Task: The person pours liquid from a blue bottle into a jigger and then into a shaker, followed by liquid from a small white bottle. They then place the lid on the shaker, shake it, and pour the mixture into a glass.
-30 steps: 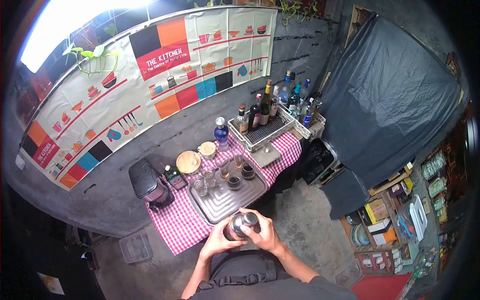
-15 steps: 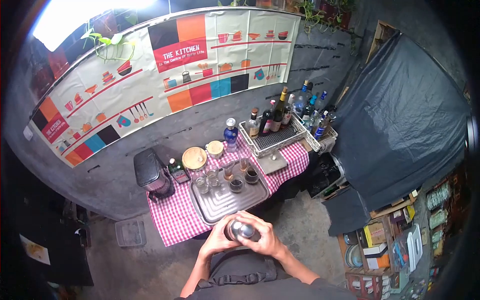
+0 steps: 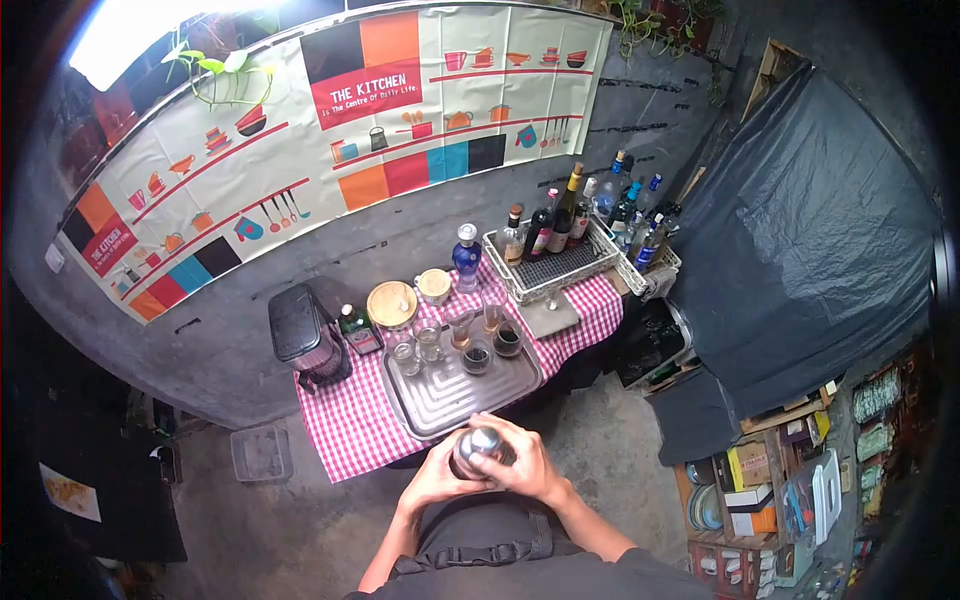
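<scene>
A metal cocktail shaker (image 3: pixel 484 441) is held close in front of my body, its shiny cap facing up toward me. My left hand (image 3: pixel 441 474) wraps round its left side. Round the right side and near the cap curls my right hand (image 3: pixel 528 464). Just beyond the shaker, a metal tray (image 3: pixel 465 395) lies on the table. Several glasses stand along its far half, among them a round glass with dark contents (image 3: pixel 477 355) and a similar dark-filled glass (image 3: pixel 508 339). The lower part of the shaker is hidden by my fingers.
A checked cloth (image 3: pixel 345 430) covers the table. Behind the tray are a blue bottle (image 3: pixel 466 262), a wooden-lidded jar (image 3: pixel 392 304) and a dark bottle (image 3: pixel 358 330). A black bin-like container (image 3: pixel 305 335) stands left; a bottle rack (image 3: pixel 555 272) stands right. A clear tub (image 3: pixel 261 455) sits on the floor.
The shaker has tilted slightly and risen a little in my hands, and my right fingers have shifted round its cap. The camera view has moved slightly.
</scene>
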`<state>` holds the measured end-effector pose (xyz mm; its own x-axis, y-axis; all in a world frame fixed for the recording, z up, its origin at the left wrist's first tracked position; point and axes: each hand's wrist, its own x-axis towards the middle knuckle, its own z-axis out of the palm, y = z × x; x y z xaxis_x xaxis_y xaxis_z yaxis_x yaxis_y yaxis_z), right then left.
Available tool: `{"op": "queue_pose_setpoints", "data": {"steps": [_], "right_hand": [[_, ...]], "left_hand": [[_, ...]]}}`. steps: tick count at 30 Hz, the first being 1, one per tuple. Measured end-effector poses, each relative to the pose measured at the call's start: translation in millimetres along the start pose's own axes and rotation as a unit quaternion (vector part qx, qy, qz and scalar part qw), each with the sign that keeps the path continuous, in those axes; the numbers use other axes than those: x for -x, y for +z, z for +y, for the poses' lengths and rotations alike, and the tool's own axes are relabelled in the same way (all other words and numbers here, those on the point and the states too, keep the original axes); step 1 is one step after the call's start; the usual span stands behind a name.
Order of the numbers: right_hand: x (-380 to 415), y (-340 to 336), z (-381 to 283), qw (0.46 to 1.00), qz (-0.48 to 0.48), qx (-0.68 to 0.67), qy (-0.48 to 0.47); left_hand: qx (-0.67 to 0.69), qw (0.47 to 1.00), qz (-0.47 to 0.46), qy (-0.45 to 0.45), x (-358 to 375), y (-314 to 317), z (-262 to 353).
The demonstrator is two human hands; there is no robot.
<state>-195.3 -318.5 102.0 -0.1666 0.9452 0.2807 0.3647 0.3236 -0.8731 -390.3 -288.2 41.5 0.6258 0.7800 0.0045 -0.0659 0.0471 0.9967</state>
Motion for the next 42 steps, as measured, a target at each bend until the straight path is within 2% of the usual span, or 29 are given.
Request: {"op": "queue_pose_setpoints", "data": {"steps": [1,3,5,7,9,13,14,15,17,19,21,22,24,25,27,29,32,34,35,37,39,42], "right_hand": [[2.4,3.6,5.4,0.995,0.010,-0.068,0.071],[6.1,8.2,6.1,0.994,0.021,-0.069,0.083],[9.6,12.9,1.0,1.000,0.020,-0.019,-0.007],[6.1,15.6,-5.9,1.000,0.007,-0.029,-0.007],[2.3,19.5,-5.7,1.000,-0.003,-0.001,-0.010],[8.7,36.8,-3.6,0.990,0.069,-0.068,0.104],[11.2,39.7,-7.1,0.994,0.074,-0.045,0.062],[11.9,42.6,-10.7,0.994,0.076,-0.045,0.065],[10.8,47.1,-16.6,0.999,0.048,-0.006,-0.007],[8.3,49.2,-17.9,0.998,0.063,-0.006,0.026],[11.3,53.5,-15.9,0.985,0.086,-0.081,0.127],[12.4,57.0,-17.5,0.985,0.088,-0.081,0.128],[15.0,64.8,-21.5,0.994,0.102,-0.013,0.031],[14.6,68.1,-22.3,0.994,0.103,-0.013,0.034],[13.1,75.2,-23.3,0.996,0.089,0.026,0.021],[9.8,82.7,-19.6,0.988,0.115,-0.026,0.095],[6.7,97.4,-15.7,0.985,0.147,-0.028,0.088],[2.2,103.5,-21.6,0.986,0.165,0.018,0.035],[2.3,111.3,-16.8,0.980,0.192,-0.002,0.055],[2.4,118.8,-8.2,0.975,0.213,0.015,0.059],[4.5,121.1,-2.2,0.976,0.212,0.018,0.053],[7.8,118.5,-3.9,0.983,0.178,0.032,-0.013]], "left_hand": [[-0.045,0.999,0.003,-0.006,-0.3,-4.1,-1.6],[-0.100,0.993,0.051,0.034,0.2,-10.7,-3.0],[-0.093,0.993,0.047,0.050,1.8,-16.5,-10.1],[-0.085,0.994,0.041,0.063,2.5,-17.6,-9.4],[0.044,0.999,-0.004,-0.019,4.3,-14.4,-3.1],[-0.059,0.998,0.001,0.000,4.9,-35.3,-2.9],[-0.078,0.997,-0.001,0.014,7.8,-40.4,-5.3],[-0.076,0.997,-0.004,0.012,9.5,-42.3,-10.9],[-0.003,0.999,-0.045,0.004,11.4,-43.7,-26.4],[0.012,0.998,-0.053,-0.004,13.4,-40.3,-0.6],[-0.025,0.998,-0.060,0.000,11.7,-45.5,-2.4],[-0.025,0.998,-0.062,0.000,12.5,-50.0,-6.9],[-0.132,0.988,-0.041,0.075,17.1,-59.3,-18.7],[-0.131,0.988,-0.043,0.074,18.9,-60.5,-23.3],[-0.012,0.997,-0.077,0.003,24.2,-58.8,-30.3],[0.037,0.997,-0.052,-0.035,27.4,-50.2,3.8],[0.043,0.998,-0.044,-0.023,28.6,-52.6,-9.4],[-0.042,0.997,0.042,0.044,32.1,-47.7,-26.0],[-0.110,0.990,0.070,0.051,31.8,-45.8,-36.4],[-0.161,0.982,0.083,0.061,28.6,-39.1,-27.4],[-0.134,0.987,0.080,0.035,32.3,-38.9,-20.1],[-0.066,0.996,0.053,0.024,35.4,-39.2,-21.9]]}}
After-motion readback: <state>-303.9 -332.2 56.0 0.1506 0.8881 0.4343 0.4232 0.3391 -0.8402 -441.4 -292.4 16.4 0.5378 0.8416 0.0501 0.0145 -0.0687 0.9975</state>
